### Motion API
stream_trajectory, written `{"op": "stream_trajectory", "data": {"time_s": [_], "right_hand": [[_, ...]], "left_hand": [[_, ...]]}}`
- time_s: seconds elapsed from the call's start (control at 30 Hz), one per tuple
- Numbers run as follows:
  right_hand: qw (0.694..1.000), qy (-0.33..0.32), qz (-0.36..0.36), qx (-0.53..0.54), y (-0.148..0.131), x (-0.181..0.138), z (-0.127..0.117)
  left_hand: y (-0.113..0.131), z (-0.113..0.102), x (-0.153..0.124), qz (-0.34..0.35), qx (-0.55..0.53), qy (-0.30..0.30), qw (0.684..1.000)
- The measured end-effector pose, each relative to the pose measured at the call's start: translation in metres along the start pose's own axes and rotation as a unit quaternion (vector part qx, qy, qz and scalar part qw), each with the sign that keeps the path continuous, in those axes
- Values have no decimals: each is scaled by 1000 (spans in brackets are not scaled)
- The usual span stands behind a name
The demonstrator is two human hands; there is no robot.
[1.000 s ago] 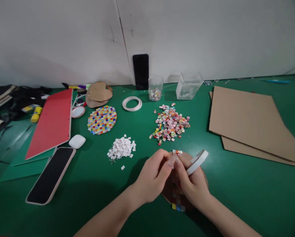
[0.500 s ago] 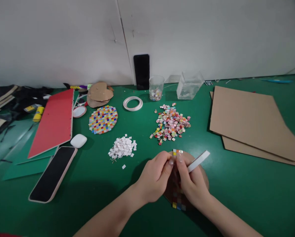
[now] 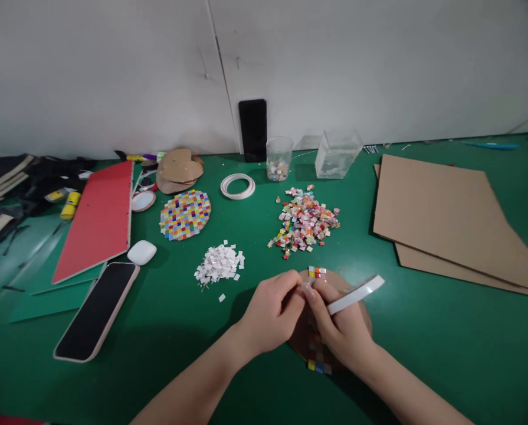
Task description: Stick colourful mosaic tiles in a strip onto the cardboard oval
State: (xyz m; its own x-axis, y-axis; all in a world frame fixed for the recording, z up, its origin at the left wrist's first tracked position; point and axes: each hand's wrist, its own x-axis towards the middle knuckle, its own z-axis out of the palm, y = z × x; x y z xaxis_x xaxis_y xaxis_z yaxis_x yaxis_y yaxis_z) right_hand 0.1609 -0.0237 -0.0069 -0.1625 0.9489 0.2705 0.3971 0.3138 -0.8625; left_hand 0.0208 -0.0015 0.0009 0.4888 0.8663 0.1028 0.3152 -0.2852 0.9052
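My right hand (image 3: 341,321) is closed around flat white tweezers (image 3: 358,295), whose back end sticks out up and to the right; their tips are hidden. My left hand (image 3: 272,310) is closed in a pinch, its fingertips meeting those of my right hand; whatever is between them is too small to make out. Both hands are over a round cardboard disc (image 3: 364,313) with a band of coloured mosaic tiles (image 3: 319,366) running across it. Beyond the hands lies a heap of mixed coloured tiles (image 3: 308,221). A pile of small white squares (image 3: 219,264) is to the left.
A tile-covered disc (image 3: 185,215), a tape roll (image 3: 238,186) and a phone (image 3: 96,313) lie leftward, near a red board (image 3: 98,221). At the back stand a plastic cup (image 3: 279,158), a clear box (image 3: 338,154) and another phone (image 3: 253,130). Cardboard sheets (image 3: 440,218) lie right.
My right hand has shifted slightly left, and its fingertips now touch my left hand's. The tweezers have tilted a little, and more of the tiles at the disc's far edge show.
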Motion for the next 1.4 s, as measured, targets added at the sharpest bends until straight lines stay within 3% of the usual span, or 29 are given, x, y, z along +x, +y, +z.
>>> {"op": "stream_trajectory", "data": {"time_s": [0.33,0.73,0.93,1.17,1.4], "right_hand": [[1000,8,-7,4,1,-3,2],[992,-25,29,118,1,-4,3],[989,-3,64,130,-1,-5,7],[991,39,68,110,-3,-10,14],[987,44,82,131,-7,-9,12]], "left_hand": [[2,-4,0,32,54,0,998],[9,0,-2,-47,-34,20,998],[8,8,-3,12,54,73,996],[5,15,-7,99,188,142,967],[8,15,-8,45,122,130,983]]}}
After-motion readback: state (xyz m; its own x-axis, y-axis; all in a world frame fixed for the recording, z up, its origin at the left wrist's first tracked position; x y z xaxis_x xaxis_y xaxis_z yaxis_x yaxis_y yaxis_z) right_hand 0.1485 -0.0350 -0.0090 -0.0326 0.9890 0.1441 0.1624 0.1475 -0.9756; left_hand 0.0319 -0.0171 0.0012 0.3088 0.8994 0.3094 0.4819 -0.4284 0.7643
